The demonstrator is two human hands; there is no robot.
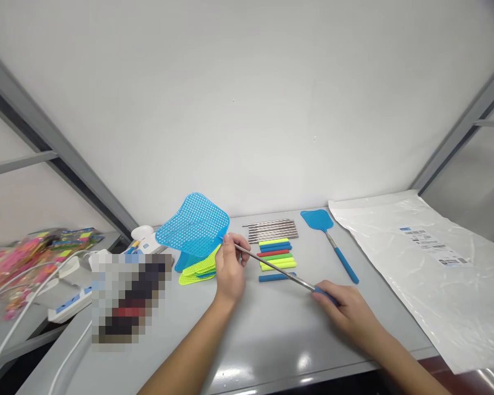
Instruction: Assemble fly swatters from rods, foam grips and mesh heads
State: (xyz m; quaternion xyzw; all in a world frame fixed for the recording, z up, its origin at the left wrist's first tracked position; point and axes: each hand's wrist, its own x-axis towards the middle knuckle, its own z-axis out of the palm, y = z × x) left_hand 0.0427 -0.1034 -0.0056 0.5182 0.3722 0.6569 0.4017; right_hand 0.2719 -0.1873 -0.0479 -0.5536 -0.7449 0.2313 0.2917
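Observation:
My left hand [229, 269] pinches the neck of a blue fly swatter [193, 224], just where its mesh head meets the thin metal rod [278, 267]. My right hand [344, 308] is closed round the blue grip at the rod's other end. The swatter is held tilted above the grey table [271, 334], head up to the left. Under the head lies a small pile of yellow-green and blue mesh heads [197, 269]. Behind the rod lie coloured foam grips [276, 253] and a row of bare metal rods [271, 229].
A finished blue swatter [328, 239] lies to the right of the grips. A large clear plastic bag [420, 263] with a label covers the table's right side. White power strips [72, 299], cables and pink packets [12, 263] sit at the left.

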